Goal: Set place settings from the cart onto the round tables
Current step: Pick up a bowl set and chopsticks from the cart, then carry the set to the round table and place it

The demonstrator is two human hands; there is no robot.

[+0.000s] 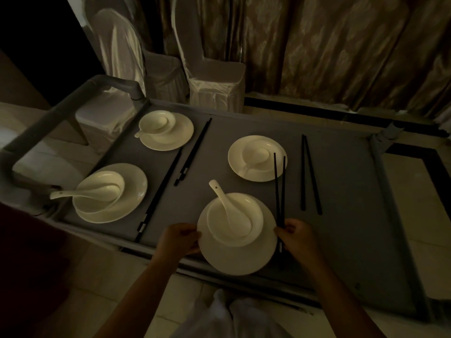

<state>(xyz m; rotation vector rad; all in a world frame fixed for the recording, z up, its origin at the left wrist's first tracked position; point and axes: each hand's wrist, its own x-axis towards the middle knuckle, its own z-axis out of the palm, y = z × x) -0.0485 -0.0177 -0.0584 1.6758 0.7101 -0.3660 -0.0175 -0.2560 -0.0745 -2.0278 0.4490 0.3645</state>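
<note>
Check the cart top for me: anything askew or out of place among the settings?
Nothing broken or spilled. The near plate, gripped by the left hand, overhangs the cart edge. The left chopsticks lie staggered, not paired like the right chopsticks. Spoon handles point different ways. The right hand grips another pair.

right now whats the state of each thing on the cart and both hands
near plate: gripped by left hand, bowl and spoon on it
held chopsticks: pinched in right hand
other three plates: resting on cart, bowl and spoon on each
loose chopsticks: lying flat
</note>
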